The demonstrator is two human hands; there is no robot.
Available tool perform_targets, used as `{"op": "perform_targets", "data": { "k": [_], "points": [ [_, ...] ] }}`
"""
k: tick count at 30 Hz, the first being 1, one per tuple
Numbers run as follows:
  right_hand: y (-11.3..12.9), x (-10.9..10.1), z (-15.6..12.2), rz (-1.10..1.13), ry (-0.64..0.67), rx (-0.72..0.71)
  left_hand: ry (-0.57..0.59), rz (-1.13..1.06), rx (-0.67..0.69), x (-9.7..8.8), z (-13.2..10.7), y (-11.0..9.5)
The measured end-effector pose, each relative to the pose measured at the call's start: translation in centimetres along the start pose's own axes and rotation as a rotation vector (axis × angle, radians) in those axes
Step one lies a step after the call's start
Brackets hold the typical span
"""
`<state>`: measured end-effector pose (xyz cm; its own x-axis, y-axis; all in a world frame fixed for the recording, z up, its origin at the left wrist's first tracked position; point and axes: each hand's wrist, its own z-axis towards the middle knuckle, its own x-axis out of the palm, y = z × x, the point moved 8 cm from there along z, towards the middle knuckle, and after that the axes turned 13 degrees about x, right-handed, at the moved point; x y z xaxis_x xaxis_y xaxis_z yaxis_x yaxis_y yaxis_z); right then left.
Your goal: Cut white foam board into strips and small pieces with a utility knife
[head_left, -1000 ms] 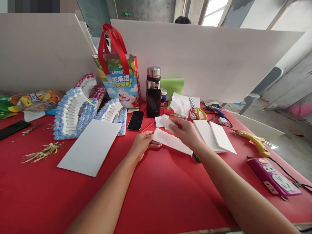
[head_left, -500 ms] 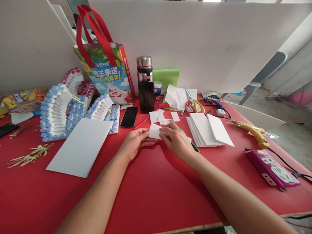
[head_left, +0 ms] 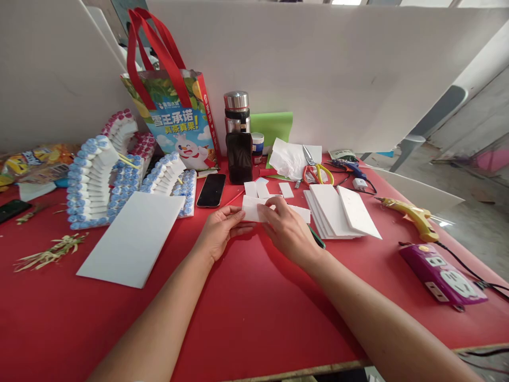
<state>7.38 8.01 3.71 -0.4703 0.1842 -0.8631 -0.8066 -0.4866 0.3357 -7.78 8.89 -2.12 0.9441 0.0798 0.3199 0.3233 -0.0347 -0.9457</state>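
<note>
A white paper strip (head_left: 249, 208) is held near the middle of the red table, stretching left to right between my hands. My left hand (head_left: 222, 227) pinches its left end between thumb and fingers. Over its middle, the fingers of my right hand (head_left: 287, 228) are bent and pressed onto the paper, hiding part of it; the strip's right end shows beyond them. Small white cut pieces (head_left: 285, 190) lie just behind the strip. A dark green tool (head_left: 317, 237), partly hidden, lies beside my right hand.
A stack of white boards (head_left: 334, 212) is to the right, with scissors (head_left: 314, 164) behind. A yellow glue gun (head_left: 409, 215) and purple power strip (head_left: 441, 273) lie farther right. Left are a white board (head_left: 133, 239), a phone (head_left: 211, 190) and folded blue-white craft pieces (head_left: 89, 183).
The paper has turned from slanted to nearly level between my hands, and more of its right end now shows past my right hand. My right fingers have shifted slightly.
</note>
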Motion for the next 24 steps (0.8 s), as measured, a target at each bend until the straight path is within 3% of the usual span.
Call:
{"op": "perform_targets", "data": {
  "k": [14, 24],
  "points": [
    [-1.0, -0.2, 0.2, 0.118, 0.016, 0.028, 0.058, -0.090, -0.084, -0.1, -0.1, 0.6],
    [-1.4, -0.5, 0.3, 0.251, 0.028, -0.049, 0.070, -0.140, -0.107, -0.1, -0.1, 1.2]
  ]
}}
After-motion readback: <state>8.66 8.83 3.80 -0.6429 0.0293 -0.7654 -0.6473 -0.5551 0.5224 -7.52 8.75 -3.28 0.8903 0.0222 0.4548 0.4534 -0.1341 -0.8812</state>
